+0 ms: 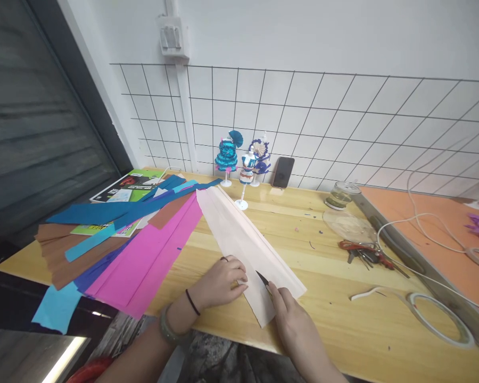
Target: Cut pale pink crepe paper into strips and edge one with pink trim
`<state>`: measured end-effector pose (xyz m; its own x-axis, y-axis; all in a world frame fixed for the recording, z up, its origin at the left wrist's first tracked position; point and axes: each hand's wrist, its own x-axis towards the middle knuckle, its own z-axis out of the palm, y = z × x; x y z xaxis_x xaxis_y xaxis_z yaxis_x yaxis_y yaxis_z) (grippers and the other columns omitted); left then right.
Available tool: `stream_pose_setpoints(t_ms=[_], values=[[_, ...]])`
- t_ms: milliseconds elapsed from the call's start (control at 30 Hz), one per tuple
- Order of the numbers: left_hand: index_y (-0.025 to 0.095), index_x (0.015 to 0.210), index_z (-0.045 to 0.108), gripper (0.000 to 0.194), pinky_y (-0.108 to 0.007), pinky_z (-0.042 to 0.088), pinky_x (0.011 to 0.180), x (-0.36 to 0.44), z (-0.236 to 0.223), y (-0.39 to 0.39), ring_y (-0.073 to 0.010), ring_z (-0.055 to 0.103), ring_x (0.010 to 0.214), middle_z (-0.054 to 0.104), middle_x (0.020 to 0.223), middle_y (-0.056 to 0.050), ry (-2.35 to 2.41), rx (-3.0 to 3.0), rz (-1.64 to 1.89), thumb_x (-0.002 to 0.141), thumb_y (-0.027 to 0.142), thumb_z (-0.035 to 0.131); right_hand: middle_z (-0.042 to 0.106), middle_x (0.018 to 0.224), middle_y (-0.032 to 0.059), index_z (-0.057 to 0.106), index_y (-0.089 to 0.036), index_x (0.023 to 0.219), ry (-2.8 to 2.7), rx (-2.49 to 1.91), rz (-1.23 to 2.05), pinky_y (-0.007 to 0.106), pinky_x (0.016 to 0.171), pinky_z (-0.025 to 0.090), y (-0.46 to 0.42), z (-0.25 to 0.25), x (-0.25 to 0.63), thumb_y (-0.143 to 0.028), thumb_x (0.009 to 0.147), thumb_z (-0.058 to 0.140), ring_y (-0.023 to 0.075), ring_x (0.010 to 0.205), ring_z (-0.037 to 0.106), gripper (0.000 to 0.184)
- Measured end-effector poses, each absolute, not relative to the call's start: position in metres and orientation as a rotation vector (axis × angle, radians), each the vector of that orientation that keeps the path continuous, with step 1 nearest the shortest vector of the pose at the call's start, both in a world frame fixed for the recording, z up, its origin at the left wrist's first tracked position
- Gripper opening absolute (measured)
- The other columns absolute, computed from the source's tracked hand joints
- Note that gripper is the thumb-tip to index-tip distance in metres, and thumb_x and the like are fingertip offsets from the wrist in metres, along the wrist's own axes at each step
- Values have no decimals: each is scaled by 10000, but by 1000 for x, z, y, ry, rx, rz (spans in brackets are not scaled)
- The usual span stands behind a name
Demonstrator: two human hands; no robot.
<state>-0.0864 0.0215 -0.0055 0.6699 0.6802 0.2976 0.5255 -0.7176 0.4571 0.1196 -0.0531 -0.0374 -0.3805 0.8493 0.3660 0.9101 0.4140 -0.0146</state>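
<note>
A long pale pink sheet of crepe paper (239,234) lies slantwise on the table, running from its far middle toward me. My left hand (224,282), wearing a ring, is at the sheet's left edge with curled fingers, thumb and fingertips closed on the paper there. My right hand (293,314) grips scissors (262,278), of which only a dark pointed blade shows over the near part of the sheet. The handles are hidden in my fingers. Left of the pale sheet lies a magenta crepe strip (159,250).
Blue, brown and purple paper strips fan over books (127,186) on the left. Small decorated dress forms (246,173) and a phone (283,173) stand at the back. Right are a glass jar (340,198), keys (367,258), a tape roll (461,324) and a white cable.
</note>
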Motion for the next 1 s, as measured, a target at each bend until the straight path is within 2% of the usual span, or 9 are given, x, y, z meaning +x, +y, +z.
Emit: stream_pose_setpoints(t_ms=[567, 1000], values=[[177, 797, 618, 79, -299, 395, 796, -89, -9, 24, -172, 521, 875, 605, 873, -42, 898, 2472, 748, 760, 205, 554, 554, 970, 114, 370, -116, 1257, -2415, -1660, -97, 249, 640, 508, -46, -33, 116, 42, 720, 314, 169, 728, 596, 563], [176, 796, 625, 85, -294, 389, 786, -89, -8, 24, -171, 524, 866, 613, 861, -40, 921, 2470, 725, 759, 216, 561, 555, 995, 135, 394, -64, 1259, -2458, -1715, 22, 258, 680, 503, -39, -31, 111, 57, 738, 299, 173, 760, 599, 543]])
